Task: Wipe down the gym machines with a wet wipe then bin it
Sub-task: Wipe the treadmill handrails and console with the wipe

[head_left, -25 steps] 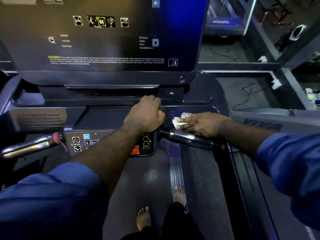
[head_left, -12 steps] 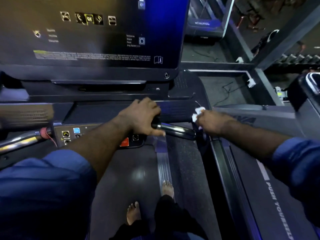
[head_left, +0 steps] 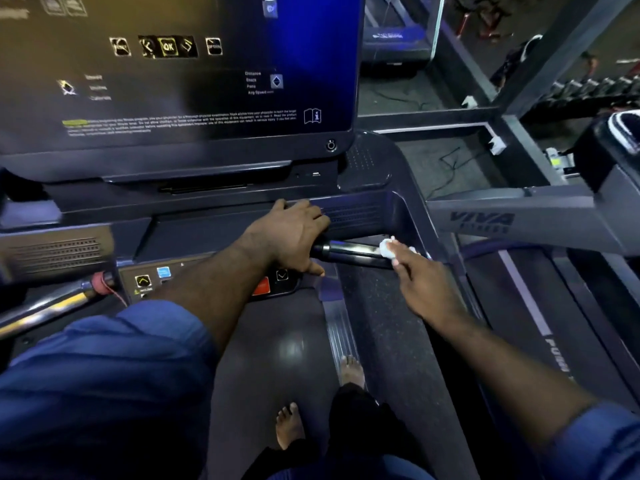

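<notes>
On the treadmill point(head_left: 408, 209), below the console point(head_left: 173, 98), the wiping step is under way at the short bar point(head_left: 349, 252) that juts out beside the button panel point(head_left: 277, 284). The left hand point(head_left: 291, 237) is closed round the bar's inner end, fingers curled over the top and thumb showing beneath, so it seems to brace the body rather than clean. The right hand point(head_left: 424, 289) reaches in from the side and pinches a bunched white wipe point(head_left: 386, 248) in its fingertips, the other fingers loosely bent; the wipe is pressed against the bar's outer end, near the frame's inner corner. By my reading only a small part of the job is covered: this bar is being rubbed, while the panel, console and a second bar point(head_left: 45, 306) at far left look like later stops. The next move probably calls for sliding the wipe along the bar toward the left hand, which would have to lift off so the covered stretch can be reached. No bin is in view, so binning is some way off.
</notes>
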Available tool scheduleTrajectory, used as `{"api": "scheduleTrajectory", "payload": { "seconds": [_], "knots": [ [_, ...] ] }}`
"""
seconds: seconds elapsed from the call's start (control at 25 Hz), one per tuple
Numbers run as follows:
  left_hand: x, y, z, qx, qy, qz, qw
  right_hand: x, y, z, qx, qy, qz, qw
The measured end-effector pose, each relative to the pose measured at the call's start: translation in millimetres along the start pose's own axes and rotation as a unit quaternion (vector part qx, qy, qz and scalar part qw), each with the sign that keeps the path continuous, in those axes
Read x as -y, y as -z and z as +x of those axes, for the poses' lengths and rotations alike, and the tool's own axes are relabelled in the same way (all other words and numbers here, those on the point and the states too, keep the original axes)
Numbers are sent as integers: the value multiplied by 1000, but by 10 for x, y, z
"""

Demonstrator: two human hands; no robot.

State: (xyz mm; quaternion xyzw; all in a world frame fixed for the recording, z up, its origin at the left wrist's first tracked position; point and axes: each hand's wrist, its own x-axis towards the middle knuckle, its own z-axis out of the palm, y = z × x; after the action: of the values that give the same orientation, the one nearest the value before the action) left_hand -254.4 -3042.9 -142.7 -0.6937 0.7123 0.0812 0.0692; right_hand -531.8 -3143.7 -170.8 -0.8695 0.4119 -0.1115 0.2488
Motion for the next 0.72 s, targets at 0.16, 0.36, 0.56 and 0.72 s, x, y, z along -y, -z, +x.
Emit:
{"api": "scheduleTrajectory", "payload": {
  "seconds": [0.16,0.36,0.56,0.72],
  "knots": [
    [-4,-19,19,6,7,-12,1000,439,-515,79,-30,-60,-7,998],
    [-24,13,-5,-14,16,-60,998,698,-628,-134,12,125,-16,992],
    [2,10,7,2,22,-53,998,342,-586,1,-65,-30,-145,987],
    [4,15,-11,-4,25,-97,995,871,-850,-29,-32,140,-109,984]
  ]
}}
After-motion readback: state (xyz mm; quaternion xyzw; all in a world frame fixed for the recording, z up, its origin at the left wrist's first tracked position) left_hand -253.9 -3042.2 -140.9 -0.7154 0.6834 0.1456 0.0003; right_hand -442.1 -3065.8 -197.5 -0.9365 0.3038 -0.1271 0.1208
